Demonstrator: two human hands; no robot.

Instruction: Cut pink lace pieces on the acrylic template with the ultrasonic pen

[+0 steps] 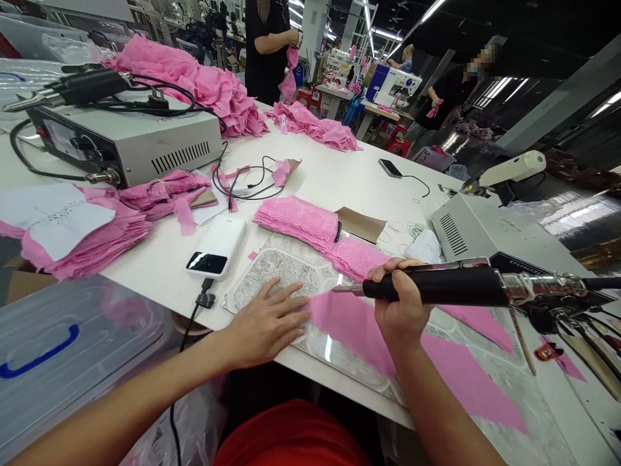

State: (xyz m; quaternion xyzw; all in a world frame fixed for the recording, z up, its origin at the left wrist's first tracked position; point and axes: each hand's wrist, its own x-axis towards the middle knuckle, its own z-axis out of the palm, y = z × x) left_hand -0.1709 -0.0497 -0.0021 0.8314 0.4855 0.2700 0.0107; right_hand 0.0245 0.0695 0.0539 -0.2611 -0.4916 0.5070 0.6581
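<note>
My right hand (402,303) is closed around the black handle of a handheld ultrasonic welder (446,286). Its metal tip points left, over the upper edge of a flat pink fabric piece (352,323). With fingers spread, my left hand (272,320) lies flat on the marble-patterned board (272,275), its fingertips at the left end of that fabric. Behind the tip, a folded stack of pink lace fabric (298,223) rests on the board, with more lace (359,257) running towards my right hand. Another pink piece (466,375) lies to the right, partly hidden by my right forearm.
A white power bank (218,249) with a cable stands left of the board. A grey generator box (160,145) carries a second welder (77,87). Pink fabric piles (194,84) lie behind. Another box (490,233) stands right, and a phone (391,168) lies further back.
</note>
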